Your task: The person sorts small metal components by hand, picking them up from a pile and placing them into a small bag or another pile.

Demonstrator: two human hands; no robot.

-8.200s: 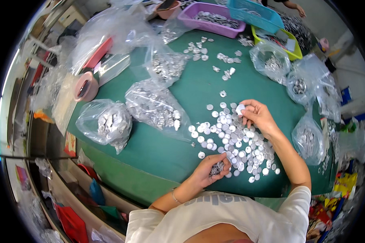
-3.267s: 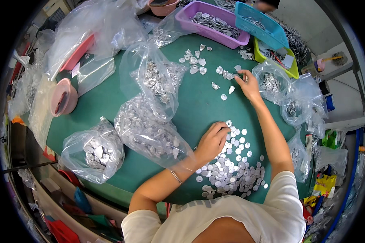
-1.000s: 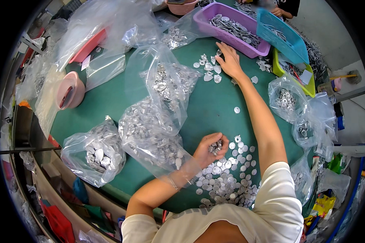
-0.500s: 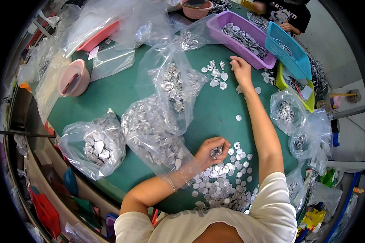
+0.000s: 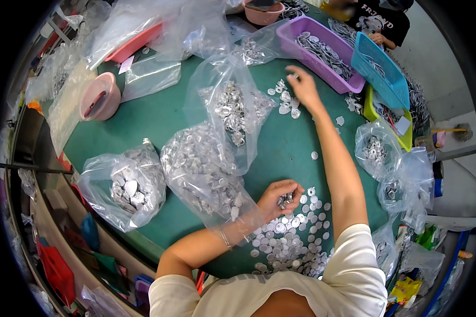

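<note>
My left hand (image 5: 281, 199) is curled palm-up around several small silvery metal pieces (image 5: 285, 199). It is above the upper edge of a heap of round, scallop-edged metal discs (image 5: 285, 245). My right hand (image 5: 304, 91) reaches to the far side of the table, its fingers slightly blurred. A small silvery metal piece (image 5: 295, 77) shows at its bent fingertips. Just left of and below that hand lies a loose cluster of metal pieces (image 5: 285, 98). One single disc (image 5: 314, 155) lies apart between the cluster and the heap.
Clear plastic bags of metal parts (image 5: 195, 158) stand left of my left hand, one overlapping that forearm. Another open bag (image 5: 98, 182) is further left. Purple (image 5: 285, 34), blue (image 5: 402, 90) and green baskets (image 5: 373, 113) stand far right. A person (image 5: 381, 26) sits beyond them.
My right hand has moved left across the loose cluster, now with a metal piece at its fingertips. My left hand stays over the disc heap, still holding its pieces. The whole view has shifted slightly.
</note>
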